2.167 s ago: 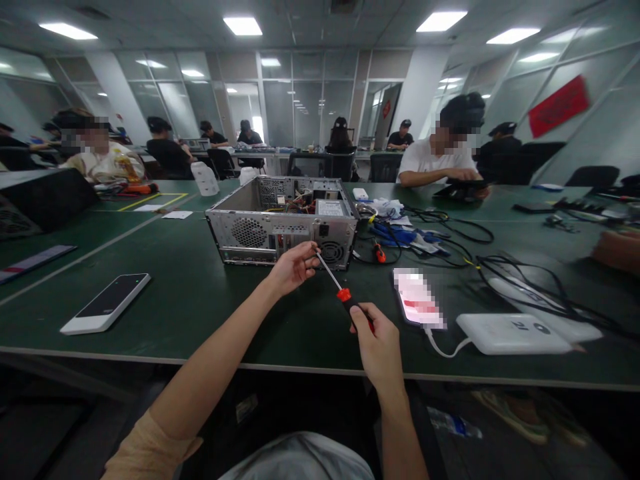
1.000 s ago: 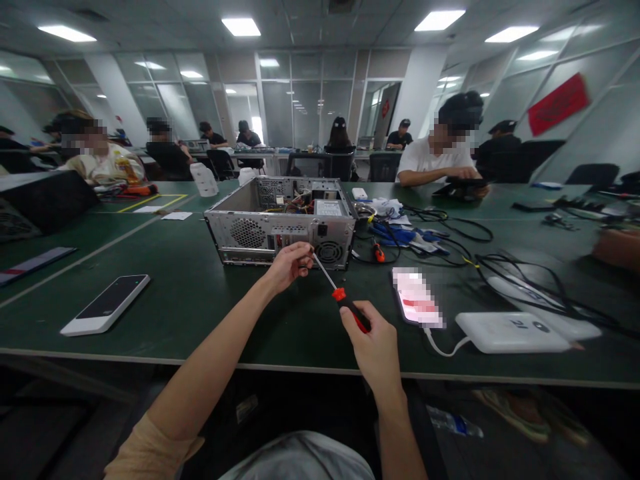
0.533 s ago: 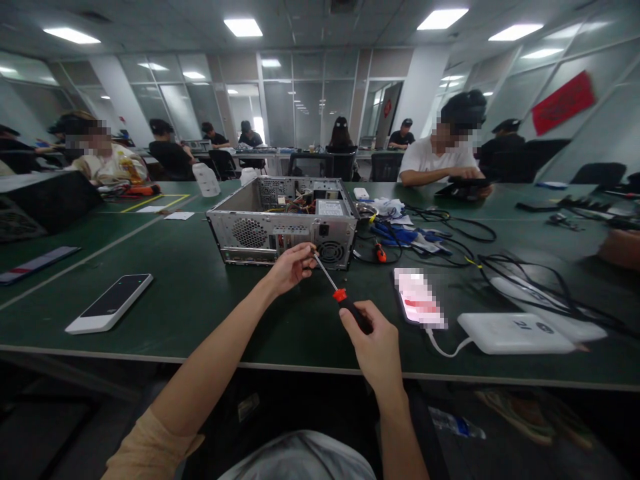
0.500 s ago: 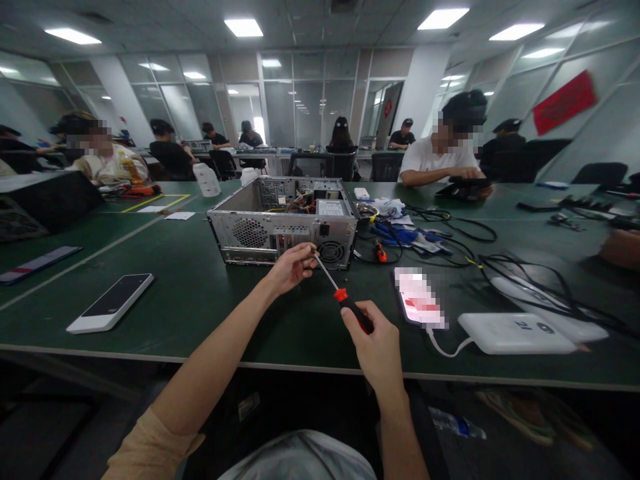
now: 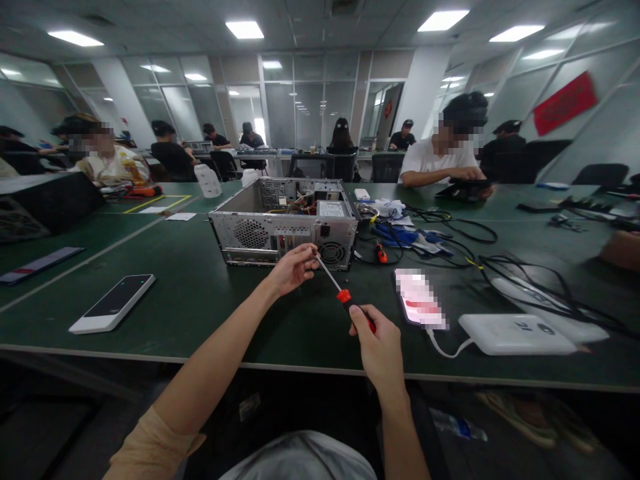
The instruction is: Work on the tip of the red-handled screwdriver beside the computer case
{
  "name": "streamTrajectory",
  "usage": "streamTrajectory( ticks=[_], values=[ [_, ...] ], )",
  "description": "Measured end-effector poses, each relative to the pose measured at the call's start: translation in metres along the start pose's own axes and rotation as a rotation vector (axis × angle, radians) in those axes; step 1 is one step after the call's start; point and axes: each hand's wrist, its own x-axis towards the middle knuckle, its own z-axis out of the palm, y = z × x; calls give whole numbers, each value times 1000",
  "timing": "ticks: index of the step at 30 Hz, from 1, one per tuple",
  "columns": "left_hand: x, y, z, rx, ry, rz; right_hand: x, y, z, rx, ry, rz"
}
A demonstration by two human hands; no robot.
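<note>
A screwdriver (image 5: 345,295) with a red and black handle is gripped in my right hand (image 5: 379,337), thumb lying along the handle. Its metal shaft slants up and left towards my left hand (image 5: 295,268). There, my left thumb and forefinger are pinched together at the screwdriver's tip; whatever lies between them is too small to make out. Just behind my left hand stands an opened computer case (image 5: 300,223), its rear panel facing me with a fan grille, vent holes and a power socket. Cables and a silver power supply show inside it.
Right of the case lie blue gloves (image 5: 400,235), a second screwdriver (image 5: 381,253) and black cables (image 5: 465,227). A lit phone (image 5: 421,300) is wired to a white power bank (image 5: 515,333). Left lies a white device (image 5: 113,303); a bottle (image 5: 207,181) stands behind. A person (image 5: 445,153) sits opposite.
My right thumb and fingers have shifted on the screwdriver handle, with the thumb now further along its top. The left hand and the case keep nearly the same place.
</note>
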Motion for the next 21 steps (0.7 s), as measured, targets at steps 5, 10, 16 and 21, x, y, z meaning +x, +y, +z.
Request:
streamTrajectory(
  ticks=[5, 10, 16, 21],
  values=[
    [-1, 1, -1, -4, 2, -3, 1, 2, -2, 54, -25, 16],
    [-1, 0, -1, -12, -28, -7, 3, 9, -1, 121, -44, 47],
    [1, -2, -2, 11, 4, -5, 3, 9, -1, 84, -28, 37],
    [4, -6, -4, 61, 65, -12, 2, 6, -1, -73, 39, -41]
  ],
)
